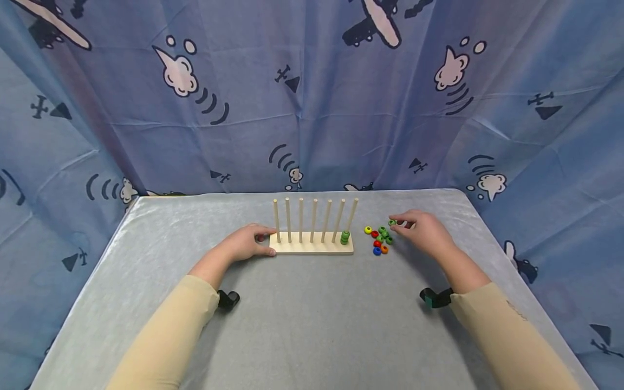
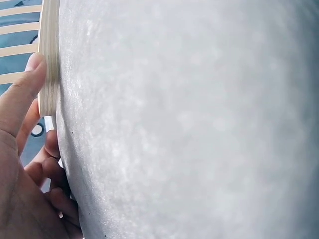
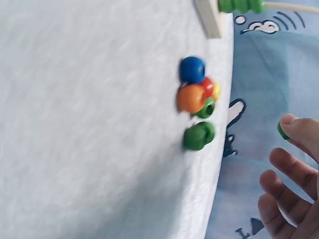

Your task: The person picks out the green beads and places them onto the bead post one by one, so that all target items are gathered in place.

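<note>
A wooden peg stand (image 1: 312,248) with a row of several upright pegs sits on the table. My left hand (image 1: 246,242) grips its left end, the thumb (image 2: 35,69) along the front and a finger behind. Green beads (image 1: 345,237) are stacked low on the rightmost peg. To the right of the stand, my right hand (image 1: 424,232) pinches a green bead (image 1: 392,222) between thumb and finger, raised off the table. Just left of that hand lie loose beads: a yellow one (image 1: 368,230), red ones, several green ones, a blue bead (image 3: 192,69) and an orange bead (image 3: 191,98).
A light grey cloth (image 1: 312,314) covers the table. Behind its far edge hangs a blue curtain (image 1: 312,108) with printed planes and clouds. A dark wrist device (image 1: 228,299) sits at the left cuff, another (image 1: 435,298) at the right.
</note>
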The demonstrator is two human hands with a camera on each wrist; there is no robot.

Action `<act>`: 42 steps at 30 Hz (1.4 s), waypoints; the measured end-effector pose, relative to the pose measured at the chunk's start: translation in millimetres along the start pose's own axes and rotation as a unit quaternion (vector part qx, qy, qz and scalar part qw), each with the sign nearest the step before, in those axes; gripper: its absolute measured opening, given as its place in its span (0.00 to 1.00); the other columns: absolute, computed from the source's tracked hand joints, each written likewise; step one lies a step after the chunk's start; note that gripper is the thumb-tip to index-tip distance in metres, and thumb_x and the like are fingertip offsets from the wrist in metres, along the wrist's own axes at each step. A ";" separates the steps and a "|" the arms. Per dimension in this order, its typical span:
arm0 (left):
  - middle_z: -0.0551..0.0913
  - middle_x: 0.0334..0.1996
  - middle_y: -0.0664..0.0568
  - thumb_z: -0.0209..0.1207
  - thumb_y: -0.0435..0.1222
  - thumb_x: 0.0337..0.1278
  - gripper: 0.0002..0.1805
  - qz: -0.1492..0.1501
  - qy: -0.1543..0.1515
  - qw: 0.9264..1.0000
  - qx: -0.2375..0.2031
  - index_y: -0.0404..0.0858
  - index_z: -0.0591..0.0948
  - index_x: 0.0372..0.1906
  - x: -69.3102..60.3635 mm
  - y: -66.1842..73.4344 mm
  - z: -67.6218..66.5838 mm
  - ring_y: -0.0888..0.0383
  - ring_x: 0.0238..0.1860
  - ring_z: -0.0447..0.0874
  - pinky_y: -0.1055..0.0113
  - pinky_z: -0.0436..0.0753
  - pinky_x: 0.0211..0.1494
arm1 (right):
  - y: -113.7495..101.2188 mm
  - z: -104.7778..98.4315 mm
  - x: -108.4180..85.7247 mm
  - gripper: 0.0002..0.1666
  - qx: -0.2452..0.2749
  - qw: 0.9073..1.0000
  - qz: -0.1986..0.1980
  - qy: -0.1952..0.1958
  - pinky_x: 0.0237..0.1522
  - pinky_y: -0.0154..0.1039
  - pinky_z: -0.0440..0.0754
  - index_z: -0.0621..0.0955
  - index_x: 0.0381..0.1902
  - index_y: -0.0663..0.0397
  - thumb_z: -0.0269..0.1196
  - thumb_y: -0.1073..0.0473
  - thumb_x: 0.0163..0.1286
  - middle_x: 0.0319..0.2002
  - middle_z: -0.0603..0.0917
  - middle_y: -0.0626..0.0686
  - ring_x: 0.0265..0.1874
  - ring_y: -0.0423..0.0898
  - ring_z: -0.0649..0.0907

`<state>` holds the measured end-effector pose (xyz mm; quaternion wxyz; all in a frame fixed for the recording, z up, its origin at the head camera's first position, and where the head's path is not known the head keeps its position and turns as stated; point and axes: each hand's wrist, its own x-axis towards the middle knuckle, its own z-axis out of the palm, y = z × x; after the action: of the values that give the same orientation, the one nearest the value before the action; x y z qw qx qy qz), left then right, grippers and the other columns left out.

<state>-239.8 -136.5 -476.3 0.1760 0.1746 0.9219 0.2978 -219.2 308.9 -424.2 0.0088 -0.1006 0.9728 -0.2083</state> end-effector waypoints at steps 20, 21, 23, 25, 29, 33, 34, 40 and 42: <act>0.76 0.43 0.50 0.72 0.51 0.51 0.37 0.004 0.003 1.000 0.000 0.46 0.77 0.67 1.5 -3.5 2.8 0.54 0.44 0.71 0.57 0.70 0.49 | -63.4 -14.6 -0.5 0.19 0.098 0.991 -0.035 0.090 0.44 0.47 0.79 0.85 0.56 0.49 0.66 0.51 0.70 0.46 0.86 0.53 0.41 0.48 0.80; 0.76 0.43 0.50 0.72 0.51 0.51 0.37 0.003 0.003 1.000 0.001 0.46 0.77 0.67 1.7 -3.8 3.2 0.54 0.45 0.71 0.57 0.70 0.49 | -66.8 -15.2 0.0 0.20 0.103 0.989 -0.039 0.095 0.44 0.47 0.79 0.85 0.56 0.49 0.66 0.50 0.70 0.46 0.86 0.53 0.41 0.48 0.80; 0.76 0.43 0.50 0.72 0.51 0.51 0.37 0.000 0.000 1.000 -0.001 0.46 0.77 0.67 1.7 -3.8 3.2 0.54 0.45 0.71 0.57 0.70 0.50 | -73.3 -16.3 1.0 0.19 0.114 0.987 -0.048 0.107 0.42 0.45 0.79 0.86 0.55 0.49 0.66 0.51 0.69 0.44 0.86 0.52 0.39 0.47 0.80; 0.76 0.44 0.50 0.72 0.51 0.51 0.37 -0.003 -0.001 1.000 -0.001 0.46 0.77 0.68 1.8 -3.6 3.0 0.53 0.45 0.71 0.57 0.70 0.50 | -78.6 -17.0 1.8 0.19 0.124 0.983 -0.058 0.121 0.41 0.41 0.79 0.86 0.55 0.48 0.67 0.50 0.69 0.42 0.86 0.50 0.37 0.45 0.80; 0.75 0.44 0.50 0.72 0.51 0.51 0.37 -0.009 -0.003 1.000 -0.004 0.47 0.76 0.68 1.2 -2.4 2.5 0.53 0.45 0.71 0.56 0.70 0.49 | -89.9 -18.6 2.1 0.19 0.145 0.976 -0.072 0.144 0.40 0.34 0.78 0.86 0.55 0.47 0.67 0.51 0.68 0.41 0.85 0.48 0.36 0.42 0.80; 0.75 0.43 0.50 0.72 0.52 0.51 0.37 -0.009 0.000 1.000 -0.004 0.47 0.77 0.67 1.1 -2.3 2.8 0.53 0.44 0.70 0.57 0.69 0.48 | -97.9 -17.5 2.0 0.20 0.164 0.972 -0.075 0.153 0.41 0.36 0.78 0.85 0.57 0.47 0.67 0.52 0.69 0.42 0.85 0.49 0.39 0.43 0.79; 0.75 0.42 0.50 0.72 0.51 0.51 0.37 -0.008 0.001 1.000 -0.004 0.47 0.77 0.67 1.2 -2.4 3.0 0.53 0.44 0.70 0.57 0.69 0.48 | -99.3 -16.8 2.0 0.20 0.167 0.971 -0.074 0.154 0.42 0.37 0.79 0.85 0.57 0.47 0.67 0.52 0.69 0.42 0.85 0.49 0.39 0.43 0.79; 0.74 0.41 0.50 0.72 0.51 0.51 0.37 0.000 0.005 1.000 0.000 0.46 0.77 0.67 1.9 -3.3 3.4 0.54 0.43 0.70 0.58 0.69 0.47 | -104.3 -11.2 2.8 0.20 0.180 0.967 -0.082 0.161 0.43 0.42 0.79 0.85 0.58 0.48 0.66 0.53 0.70 0.43 0.85 0.50 0.41 0.44 0.79; 0.75 0.41 0.50 0.72 0.50 0.51 0.36 0.003 0.005 1.000 0.001 0.46 0.77 0.67 2.0 -3.2 3.1 0.54 0.43 0.70 0.58 0.69 0.47 | -105.6 -9.2 3.2 0.20 0.182 0.966 -0.084 0.162 0.44 0.44 0.80 0.85 0.58 0.47 0.66 0.53 0.70 0.43 0.85 0.49 0.41 0.43 0.79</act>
<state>-240.9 -136.5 -481.0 0.1700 0.1758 0.9226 0.2984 -202.5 217.7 -372.8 -0.1481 -0.1440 0.8948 -0.3958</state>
